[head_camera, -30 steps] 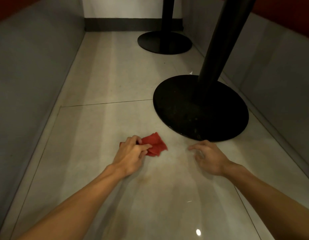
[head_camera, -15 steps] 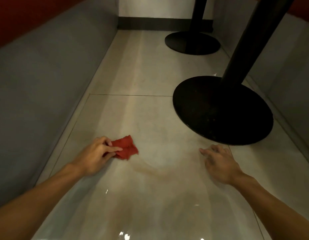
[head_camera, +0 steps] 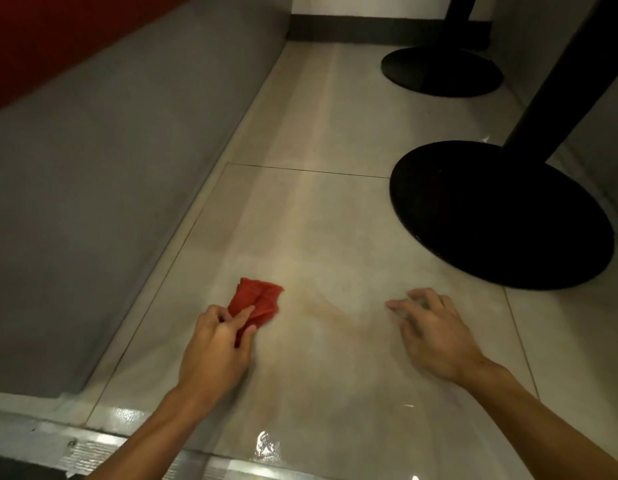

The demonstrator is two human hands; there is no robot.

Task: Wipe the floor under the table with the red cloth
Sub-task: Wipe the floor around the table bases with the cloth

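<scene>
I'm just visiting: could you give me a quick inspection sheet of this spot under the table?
Surface: glossy beige tile floor, faint brownish streak between the hands.
Job's things: red cloth, crumpled, on the floor.
Clutter: nothing seen.
Hands: left hand grips the red cloth; right hand fingers spread, holds nothing.
Cables: nothing seen.
Surroundings: near table base and far table base, black, round; grey panel at left; metal strip at bottom edge.

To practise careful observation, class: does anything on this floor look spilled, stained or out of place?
Yes: a faint brownish streak arcs across the pale floor tile between the red cloth, gripped by the left hand, and the right hand. It stands out as darker than the tile around it.
</scene>
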